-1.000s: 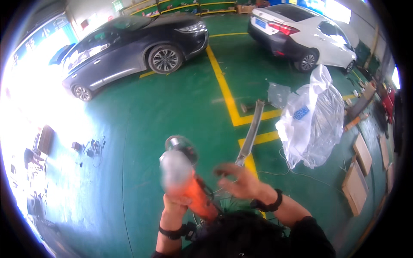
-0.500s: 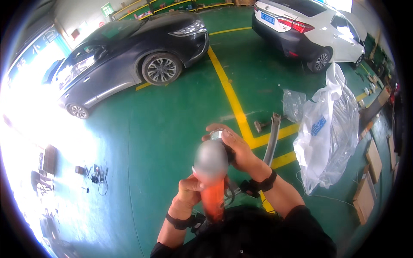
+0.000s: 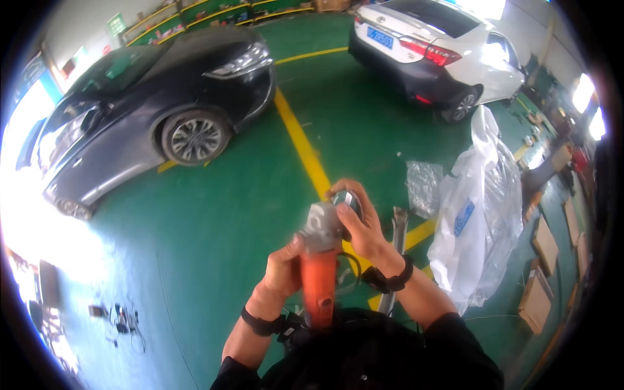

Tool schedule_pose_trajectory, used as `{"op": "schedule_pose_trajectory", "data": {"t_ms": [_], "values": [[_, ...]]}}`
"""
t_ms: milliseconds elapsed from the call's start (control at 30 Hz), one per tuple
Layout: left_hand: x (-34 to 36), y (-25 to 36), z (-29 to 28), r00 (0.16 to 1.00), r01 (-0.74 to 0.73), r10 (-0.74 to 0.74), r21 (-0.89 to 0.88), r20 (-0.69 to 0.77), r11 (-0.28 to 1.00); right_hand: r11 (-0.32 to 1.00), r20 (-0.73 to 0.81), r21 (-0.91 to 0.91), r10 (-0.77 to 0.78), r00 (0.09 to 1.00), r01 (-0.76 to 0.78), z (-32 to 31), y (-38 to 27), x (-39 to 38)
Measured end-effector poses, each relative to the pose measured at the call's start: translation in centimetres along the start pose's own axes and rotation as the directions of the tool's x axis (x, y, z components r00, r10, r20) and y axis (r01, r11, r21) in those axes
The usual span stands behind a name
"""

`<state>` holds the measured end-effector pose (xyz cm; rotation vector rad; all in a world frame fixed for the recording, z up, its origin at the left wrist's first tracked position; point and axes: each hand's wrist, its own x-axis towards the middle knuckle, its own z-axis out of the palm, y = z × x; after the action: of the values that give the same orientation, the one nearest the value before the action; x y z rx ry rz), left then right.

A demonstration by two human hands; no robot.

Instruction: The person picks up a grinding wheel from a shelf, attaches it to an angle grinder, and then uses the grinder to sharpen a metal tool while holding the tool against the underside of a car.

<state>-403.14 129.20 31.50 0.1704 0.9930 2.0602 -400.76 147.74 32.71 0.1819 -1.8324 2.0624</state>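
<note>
An orange angle grinder [image 3: 318, 279] with a grey metal gear head stands upright in front of my body, its head pointing away from me. My left hand [image 3: 284, 265] is closed around the left side of the body, thumb up near the gear head. On the right side of the head sits a round, dark disc [image 3: 348, 203]. My right hand [image 3: 368, 226] grips this disc, thumb across its face and fingers curled behind the far edge. Part of a dark cable loop shows beside the orange body. The tool's lower end is hidden against my dark clothing.
A grey metal strip [image 3: 398, 237] lies on the green floor by my right forearm. Further right are a large plastic-wrapped bundle [image 3: 478, 221] and flat cardboard pieces [image 3: 536, 299]. Small tools [image 3: 123, 320] lie at left. A dark car [image 3: 162, 97] and a white car [image 3: 422, 55] stand ahead.
The view has shifted, so the cars sit further left. The grinder's head has turned, showing the disc's face more clearly on the right. Both hands keep hold of the tool.
</note>
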Motion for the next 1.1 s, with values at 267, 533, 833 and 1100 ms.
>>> {"op": "schedule_pose_trajectory", "data": {"t_ms": [267, 533, 833, 1100], "values": [[18.2, 9.2, -4.1, 0.975, 0.199, -0.194, -0.039, 0.111, 0.979, 0.958, -0.253, 0.033, 0.283, 0.925, -0.284, -4.4, 4.7, 16.9], [36.0, 16.2, -7.9, 0.98, 0.175, -0.165, -0.09, 0.113, 0.98, 0.876, -0.265, -0.2, 0.383, 0.885, -0.439, -9.4, 9.8, 35.7], [55.2, 26.7, -11.6, 0.976, 0.214, -0.219, -0.15, -0.017, 0.965, 0.858, -0.255, -0.313, 0.337, 0.906, -0.407, -13.6, 17.2, 56.0], [72.0, 35.5, -16.0, 0.969, 0.23, -0.206, -0.199, 0.135, 0.953, 0.851, -0.152, -0.511, 0.049, 0.987, -0.121, -17.7, 23.0, 72.7]]}}
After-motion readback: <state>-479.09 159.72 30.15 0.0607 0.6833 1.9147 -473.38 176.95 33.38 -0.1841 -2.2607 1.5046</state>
